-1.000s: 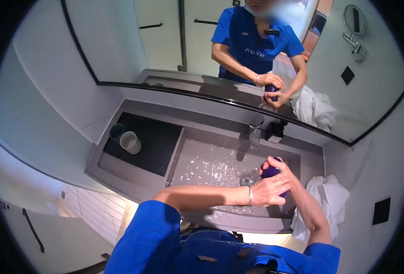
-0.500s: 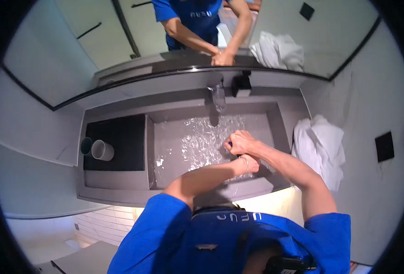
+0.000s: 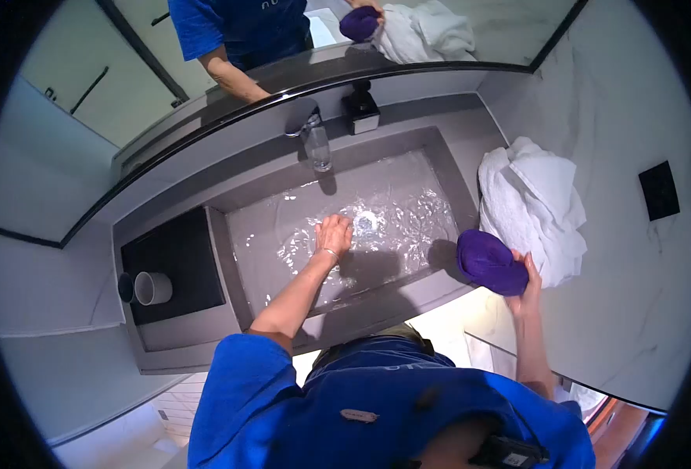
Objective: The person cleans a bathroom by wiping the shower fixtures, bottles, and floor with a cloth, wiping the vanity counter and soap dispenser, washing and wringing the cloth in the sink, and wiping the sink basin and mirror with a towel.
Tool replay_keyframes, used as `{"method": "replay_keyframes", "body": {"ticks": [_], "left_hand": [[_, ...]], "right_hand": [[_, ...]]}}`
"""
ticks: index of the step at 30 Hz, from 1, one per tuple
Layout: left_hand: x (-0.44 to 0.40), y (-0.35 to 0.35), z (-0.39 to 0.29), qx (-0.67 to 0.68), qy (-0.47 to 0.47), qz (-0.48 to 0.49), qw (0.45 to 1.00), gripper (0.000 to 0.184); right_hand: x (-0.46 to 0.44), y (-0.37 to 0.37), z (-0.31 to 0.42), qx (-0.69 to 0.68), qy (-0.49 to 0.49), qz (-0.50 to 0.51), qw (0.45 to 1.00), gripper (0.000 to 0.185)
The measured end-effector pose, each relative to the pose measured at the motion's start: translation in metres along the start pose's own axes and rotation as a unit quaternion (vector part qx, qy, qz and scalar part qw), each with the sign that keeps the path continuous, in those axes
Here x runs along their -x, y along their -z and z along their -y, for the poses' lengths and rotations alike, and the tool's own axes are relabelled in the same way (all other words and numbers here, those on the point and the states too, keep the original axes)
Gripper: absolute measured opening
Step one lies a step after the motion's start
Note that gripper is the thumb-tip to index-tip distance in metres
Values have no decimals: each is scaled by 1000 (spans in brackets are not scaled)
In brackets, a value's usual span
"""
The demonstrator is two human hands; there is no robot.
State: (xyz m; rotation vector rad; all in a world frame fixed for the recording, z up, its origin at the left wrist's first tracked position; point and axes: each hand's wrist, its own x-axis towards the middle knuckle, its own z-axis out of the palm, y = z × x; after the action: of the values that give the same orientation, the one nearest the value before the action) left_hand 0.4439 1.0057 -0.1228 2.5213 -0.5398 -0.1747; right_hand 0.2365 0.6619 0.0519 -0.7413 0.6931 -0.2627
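My right hand (image 3: 527, 291) grips a bunched purple cloth (image 3: 492, 263) out past the sink's right front edge, close to a crumpled white towel (image 3: 533, 203). The bundle looks rounded and thick, and the hand is on its right side. Over the water in the grey sink (image 3: 240, 273), my left hand (image 3: 333, 234) is palm down with its fingers stretched out and nothing in it. A bracelet circles that wrist. Whether its fingertips touch the water I cannot tell. Behind the hand, the faucet (image 3: 316, 144) stands at the back rim.
At the left of the counter, a white cup (image 3: 153, 288) and a dark cup (image 3: 127, 288) are on a black tray (image 3: 177, 258). A black-and-white dispenser (image 3: 363, 113) is beside the faucet. The mirror (image 3: 306, 70) runs along the back wall.
My hands were together over the sink, with a bit of purple showing between them. Now they are apart: the right has carried the purple cloth rightward, and the left has opened over the water.
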Motion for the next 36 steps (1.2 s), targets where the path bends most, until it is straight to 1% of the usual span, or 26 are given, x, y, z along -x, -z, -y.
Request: {"method": "replay_keyframes", "body": {"ticks": [1, 5, 7, 9, 11, 14, 16, 17, 18, 19, 20, 21, 22, 23, 24, 25, 26, 27, 29, 30, 31, 32, 33, 34, 35, 36], "left_hand": [[-2, -6, -1, -40, 15, 69, 997, 31], [-14, -28, -27, -104, -12, 65, 992, 31], [-22, -29, -30, -148, 22, 90, 985, 33], [-30, -39, -13, -152, -22, 76, 985, 32], [-40, -30, -19, -188, 11, 145, 971, 30], [-38, -11, -44, -191, -3, 110, 975, 32], [-25, 13, -93, -98, -39, -12, 994, 37], [-18, 24, -119, 28, -28, 25, 999, 45], [-8, 20, -136, 316, 18, 82, 945, 60], [1, 33, -168, 552, 65, 168, 814, 76], [14, 30, -202, 797, 67, 149, 581, 83], [15, 48, -232, 889, 73, 185, 413, 69], [4, 46, -231, 889, 111, 191, 401, 60], [-9, 48, -230, 887, 150, 197, 389, 52], [-23, 51, -229, 872, 164, 178, 426, 39], [-43, 59, -231, 871, 153, 178, 431, 39], [-60, 69, -233, 840, 133, 157, 503, 39], [-71, 78, -237, 802, 120, 134, 569, 42], [-109, 97, -257, 714, 42, 67, 696, 52], [-135, 94, -260, 635, 2, 22, 772, 60], [-161, 85, -259, 546, -39, -23, 836, 69], [-183, 74, -260, 549, -43, -21, 834, 69], [-205, 61, -261, 299, -5, -72, 951, 74], [-225, 44, -260, 26, 34, -121, 992, 79], [-243, 20, -249, -93, 33, -60, 993, 86], [-256, 3, -243, -130, 40, -49, 989, 87]], "right_hand": [[8, 8, -6, -44, -4, -16, 999, 34], [30, 23, -30, -78, -71, -51, 993, 40], [30, 36, -40, -112, -84, -61, 988, 43], [39, 17, -33, -117, -87, -48, 988, 43], [40, 18, -28, -128, -94, -4, 987, 44], [32, 20, -23, -140, -65, 36, 987, 44], [26, 12, -16, -126, -18, 105, 986, 44], [26, -1, -17, -131, -13, 109, 985, 44], [25, -18, -17, -65, 50, 159, 984, 48], [21, -33, -15, -1, 114, 210, 971, 53], [13, -44, -10, 240, 236, 283, 898, 56], [6, -55, -3, 460, 340, 328, 752, 60], [16, -72, 8, 578, 335, 341, 661, 69], [28, -80, 19, 663, 402, 293, 560, 74], [27, -75, 27, 662, 443, 250, 550, 77], [21, -64, 41, 659, 486, 207, 536, 80], [19, -48, 55, 614, 462, 151, 622, 87], [27, -48, 72, 667, 461, 53, 583, 97], [21, -30, 85, 760, 355, -60, 541, 103], [11, -19, 80, 761, 355, -62, 539, 103], [-4, -3, 67, 781, 350, -65, 514, 102], [-13, 10, 58, 800, 345, -69, 487, 101], [-15, 16, 57, 800, 347, -74, 483, 101], [-18, 21, 57, 791, 354, -76, 493, 98], [-22, 24, 57, 781, 361, -77, 504, 96], [-24, 26, 58, 770, 389, -86, 499, 90]]}}
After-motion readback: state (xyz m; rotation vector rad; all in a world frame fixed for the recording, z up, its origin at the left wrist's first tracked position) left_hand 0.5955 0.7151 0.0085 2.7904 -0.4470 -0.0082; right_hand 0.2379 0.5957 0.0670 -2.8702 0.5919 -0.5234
